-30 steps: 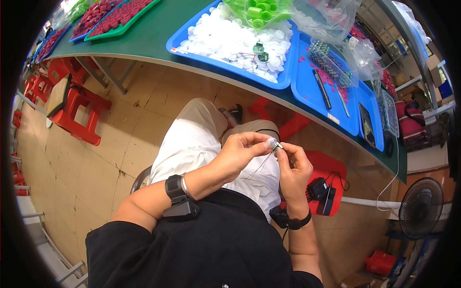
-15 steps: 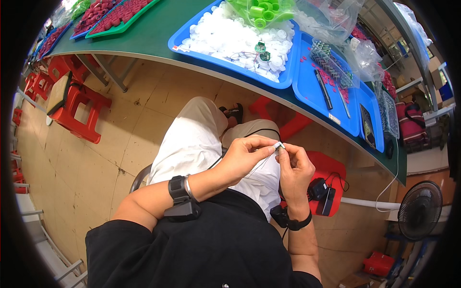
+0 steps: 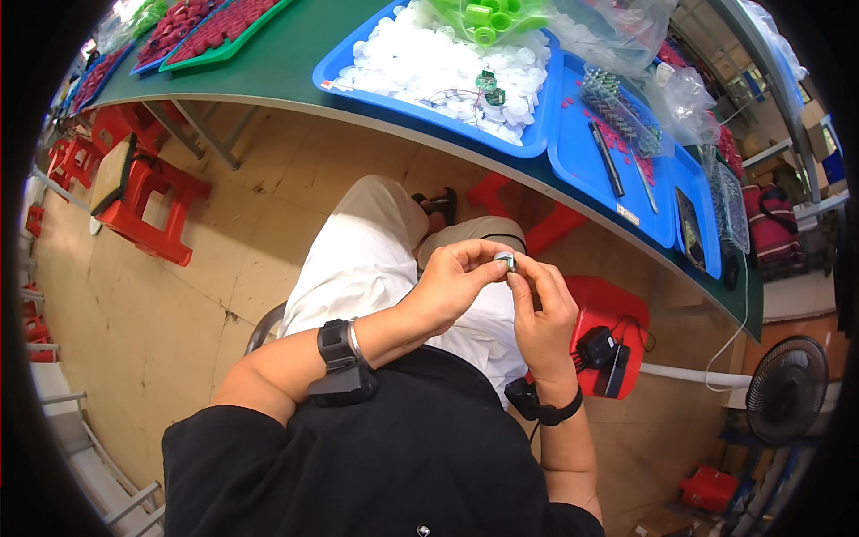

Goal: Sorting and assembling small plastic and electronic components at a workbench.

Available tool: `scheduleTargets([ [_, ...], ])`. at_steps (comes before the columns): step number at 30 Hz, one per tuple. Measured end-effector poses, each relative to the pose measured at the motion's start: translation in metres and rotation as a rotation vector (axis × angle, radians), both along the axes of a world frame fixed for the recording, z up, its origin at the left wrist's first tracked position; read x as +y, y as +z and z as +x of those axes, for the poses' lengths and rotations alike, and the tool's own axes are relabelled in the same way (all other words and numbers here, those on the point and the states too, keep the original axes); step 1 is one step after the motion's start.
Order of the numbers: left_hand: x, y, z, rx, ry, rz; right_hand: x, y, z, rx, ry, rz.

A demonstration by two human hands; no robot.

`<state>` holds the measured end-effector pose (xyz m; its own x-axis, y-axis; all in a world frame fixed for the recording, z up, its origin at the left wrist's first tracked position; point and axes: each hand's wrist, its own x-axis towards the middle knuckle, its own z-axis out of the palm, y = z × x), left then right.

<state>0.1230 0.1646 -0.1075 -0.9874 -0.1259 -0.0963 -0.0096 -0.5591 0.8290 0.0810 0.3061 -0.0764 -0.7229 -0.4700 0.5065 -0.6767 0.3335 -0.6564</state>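
Note:
Above my lap, both hands meet at a small white round part with a dark green piece [image 3: 506, 260], perhaps a cap with a circuit board. My left hand [image 3: 455, 285] pinches its left side between thumb and fingertips. On the other side, the thumb and fingers of my right hand [image 3: 546, 304] close on it too. Fingertips cover much of the part. A blue tray [image 3: 420, 119] on the table ahead is heaped with white plastic caps [image 3: 403, 67]. On that heap lie small green circuit boards [image 3: 489, 87] with thin wires.
Right of it, a blue tray [image 3: 573, 166] holds a black pen [image 3: 607, 159], pink bits and a clear pack. Green cylinders [image 3: 492, 18] sit in a bag. A red stool [image 3: 591, 295] bearing black devices stands by my right arm. A fan [image 3: 786, 391] is at far right.
Both hands have shifted slightly left and toward the table's far side less than a hand's width. The small part is turned, showing its white round face and green piece.

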Motion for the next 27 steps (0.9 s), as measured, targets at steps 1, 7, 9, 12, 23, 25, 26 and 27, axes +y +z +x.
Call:
scheduleTargets([
  [1, 0.0, 0.001, 0.001, -0.002, 0.001, -0.002, -0.001, -0.001, 0.0, -0.017, 0.011, -0.032],
  [7, 0.003, 0.014, 0.0, 0.05, -0.002, -0.025, 0.001, 0.004, 0.001, -0.041, 0.008, -0.032],
  [9, 0.001, 0.013, -0.002, 0.03, -0.088, -0.101, 0.004, 0.004, -0.001, -0.032, -0.011, -0.024],
  [12, 0.002, 0.019, -0.005, 0.02, -0.119, -0.15, 0.007, 0.005, -0.004, -0.096, -0.002, -0.123],
  [23, -0.106, 0.111, -0.124, 0.689, 0.532, -1.445, 0.022, 0.021, -0.009, -0.523, 0.021, -0.465],
  [25, -0.136, 0.122, -0.163, 0.657, 0.607, -1.511, 0.019, 0.022, -0.008, -0.544, 0.048, -0.45],
  [26, -0.146, 0.126, -0.177, 0.669, 0.635, -1.51, 0.018, 0.023, -0.008, -0.543, 0.051, -0.452],
  [27, -0.154, 0.127, -0.188, 0.67, 0.637, -1.512, 0.018, 0.023, -0.008, -0.571, 0.053, -0.456],
])
